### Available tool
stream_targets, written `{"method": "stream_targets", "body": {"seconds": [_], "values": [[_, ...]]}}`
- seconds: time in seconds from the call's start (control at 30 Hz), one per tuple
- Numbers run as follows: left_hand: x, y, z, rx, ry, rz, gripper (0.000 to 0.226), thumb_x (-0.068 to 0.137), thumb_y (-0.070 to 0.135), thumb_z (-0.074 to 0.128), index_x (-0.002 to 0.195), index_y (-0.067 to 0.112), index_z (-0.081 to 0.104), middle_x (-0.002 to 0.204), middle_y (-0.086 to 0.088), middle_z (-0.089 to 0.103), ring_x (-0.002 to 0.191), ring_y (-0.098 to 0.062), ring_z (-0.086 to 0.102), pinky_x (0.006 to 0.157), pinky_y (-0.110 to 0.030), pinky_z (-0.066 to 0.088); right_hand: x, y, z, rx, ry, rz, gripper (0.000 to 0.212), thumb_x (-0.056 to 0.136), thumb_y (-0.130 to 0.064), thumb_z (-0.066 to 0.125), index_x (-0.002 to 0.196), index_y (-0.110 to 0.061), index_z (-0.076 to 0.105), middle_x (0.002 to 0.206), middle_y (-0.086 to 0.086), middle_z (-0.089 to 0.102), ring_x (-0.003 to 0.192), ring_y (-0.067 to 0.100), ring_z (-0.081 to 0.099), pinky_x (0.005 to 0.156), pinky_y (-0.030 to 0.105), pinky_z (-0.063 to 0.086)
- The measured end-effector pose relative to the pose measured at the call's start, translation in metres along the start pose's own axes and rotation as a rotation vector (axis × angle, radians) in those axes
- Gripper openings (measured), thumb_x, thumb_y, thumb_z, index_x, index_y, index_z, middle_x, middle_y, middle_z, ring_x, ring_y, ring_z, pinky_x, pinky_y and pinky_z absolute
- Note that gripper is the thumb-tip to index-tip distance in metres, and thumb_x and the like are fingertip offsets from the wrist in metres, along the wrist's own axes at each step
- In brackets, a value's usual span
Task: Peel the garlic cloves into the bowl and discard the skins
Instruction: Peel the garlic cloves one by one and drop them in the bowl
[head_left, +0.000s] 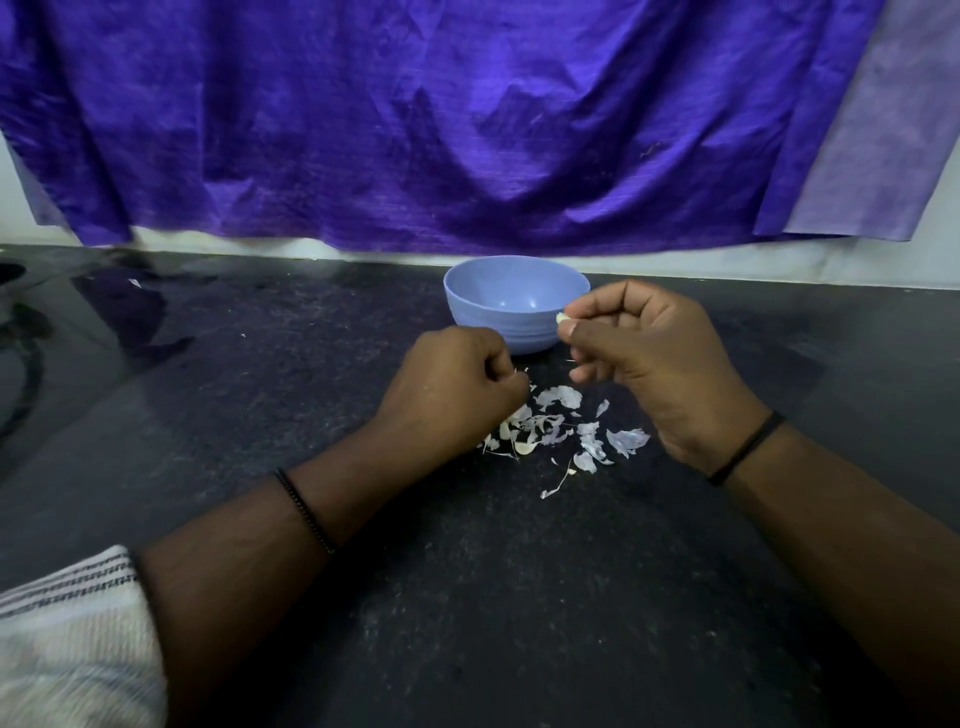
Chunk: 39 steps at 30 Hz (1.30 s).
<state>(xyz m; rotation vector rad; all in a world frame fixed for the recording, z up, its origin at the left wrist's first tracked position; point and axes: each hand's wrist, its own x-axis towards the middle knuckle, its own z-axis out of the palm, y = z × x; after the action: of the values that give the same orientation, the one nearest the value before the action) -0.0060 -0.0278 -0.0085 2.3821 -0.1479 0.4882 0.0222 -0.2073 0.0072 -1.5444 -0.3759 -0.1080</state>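
A blue bowl (498, 291) stands on the dark counter near the back wall; nothing shows inside it. My right hand (649, 353) hovers at the bowl's right rim and pinches a small pale garlic clove (561, 317) between thumb and forefinger. My left hand (457, 379) is lower, in front of the bowl, with its fingers curled tight; a thin sliver of skin shows at its fingertips. A scatter of several white and purplish garlic skins (561, 431) lies on the counter between and below both hands.
The black speckled counter (363, 597) stretches to all sides. A purple cloth (467, 130) hangs over the wall behind the bowl. At the far left edge a dark round shape (10, 273) sits on the counter.
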Motion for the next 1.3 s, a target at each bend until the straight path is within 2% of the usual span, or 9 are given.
{"method": "stream_targets", "body": {"seconds": [0.37, 0.57, 0.73, 0.83, 0.93, 1.03, 1.1, 1.2, 1.3], "values": [[0.002, 0.002, -0.002, 0.067, -0.006, -0.012, 0.037, 0.074, 0.039, 0.085, 0.06, 0.022, 0.055, 0.078, 0.008, 0.058, 0.073, -0.006, 0.055, 0.061, -0.027, 0.038, 0.056, -0.015, 0.006, -0.534, 0.118, -0.197, 0.008, 0.083, -0.015, 0.079, 0.087, -0.021, 0.077, 0.069, -0.011, 0.07, 0.057, -0.003, 0.058, 0.061, 0.017, 0.048], [0.005, -0.005, 0.0, 0.071, -0.053, -0.024, 0.019, 0.083, 0.033, 0.078, 0.069, 0.03, 0.065, 0.09, 0.007, 0.061, 0.08, -0.01, 0.059, 0.069, -0.03, 0.047, 0.093, -0.003, 0.022, -0.809, 0.091, -0.182, 0.012, 0.081, -0.011, 0.076, 0.089, -0.019, 0.078, 0.081, -0.006, 0.073, 0.071, 0.001, 0.061, 0.061, 0.0, 0.038], [0.01, -0.009, 0.006, 0.064, -0.022, 0.006, 0.013, 0.094, 0.024, 0.063, 0.092, 0.025, 0.075, 0.098, 0.006, 0.066, 0.088, -0.011, 0.061, 0.072, -0.029, 0.049, 0.097, -0.001, 0.02, -0.814, 0.113, -0.18, 0.008, 0.084, -0.012, 0.073, 0.086, -0.018, 0.078, 0.085, -0.006, 0.075, 0.079, 0.004, 0.065, 0.074, 0.014, 0.049], [0.009, -0.008, 0.006, 0.006, 0.062, 0.034, 0.01, 0.092, 0.024, 0.067, 0.085, 0.025, 0.074, 0.092, 0.007, 0.065, 0.084, -0.008, 0.06, 0.072, -0.029, 0.049, 0.085, -0.005, 0.017, -0.747, 0.105, -0.216, 0.014, 0.087, -0.01, 0.068, 0.093, -0.018, 0.078, 0.074, -0.013, 0.069, 0.069, -0.002, 0.06, 0.067, 0.008, 0.043], [0.007, -0.006, 0.002, -0.035, 0.173, 0.057, 0.012, 0.085, 0.027, 0.076, 0.074, 0.023, 0.073, 0.083, 0.01, 0.062, 0.078, -0.005, 0.058, 0.071, -0.027, 0.047, 0.059, -0.014, 0.013, -0.695, 0.075, -0.248, 0.007, 0.088, -0.024, 0.074, 0.084, -0.019, 0.074, 0.061, -0.007, 0.069, 0.059, -0.001, 0.061, 0.066, 0.018, 0.047], [0.008, -0.006, -0.003, -0.038, 0.242, 0.02, 0.032, 0.083, 0.037, 0.077, 0.06, 0.019, 0.063, 0.076, 0.012, 0.055, 0.073, -0.004, 0.055, 0.065, -0.025, 0.044, 0.027, -0.019, 0.002, -0.806, -0.009, -0.238, 0.029, 0.093, -0.039, 0.067, 0.072, -0.019, 0.072, 0.055, -0.005, 0.067, 0.051, 0.0, 0.057, 0.058, 0.018, 0.043], [0.01, -0.009, -0.003, -0.054, 0.273, 0.02, 0.04, 0.089, 0.036, 0.071, 0.058, 0.017, 0.056, 0.075, 0.01, 0.052, 0.071, -0.008, 0.053, 0.065, -0.028, 0.042, 0.009, -0.014, -0.006, -0.946, -0.075, -0.208, 0.024, 0.093, -0.035, 0.067, 0.072, -0.022, 0.07, 0.061, -0.008, 0.066, 0.055, 0.0, 0.056, 0.056, 0.016, 0.042], [0.013, -0.011, -0.006, -0.031, 0.242, 0.023, 0.024, 0.097, 0.027, 0.059, 0.077, 0.013, 0.062, 0.087, 0.002, 0.054, 0.08, -0.012, 0.052, 0.07, -0.03, 0.038, -0.008, 0.001, -0.011, -0.997, -0.114, -0.184, 0.018, 0.088, -0.016, 0.068, 0.089, -0.033, 0.073, 0.074, -0.018, 0.067, 0.067, -0.006, 0.06, 0.067, 0.018, 0.048], [0.014, -0.013, -0.009, -0.006, 0.197, 0.002, 0.013, 0.093, 0.015, 0.059, 0.097, 0.019, 0.07, 0.1, 0.003, 0.056, 0.084, -0.011, 0.056, 0.077, -0.029, 0.045, -0.013, 0.009, -0.004, -0.952, -0.097, -0.209, 0.015, 0.086, -0.019, 0.07, 0.092, -0.031, 0.075, 0.074, -0.02, 0.065, 0.067, -0.007, 0.057, 0.07, 0.023, 0.05]]}}
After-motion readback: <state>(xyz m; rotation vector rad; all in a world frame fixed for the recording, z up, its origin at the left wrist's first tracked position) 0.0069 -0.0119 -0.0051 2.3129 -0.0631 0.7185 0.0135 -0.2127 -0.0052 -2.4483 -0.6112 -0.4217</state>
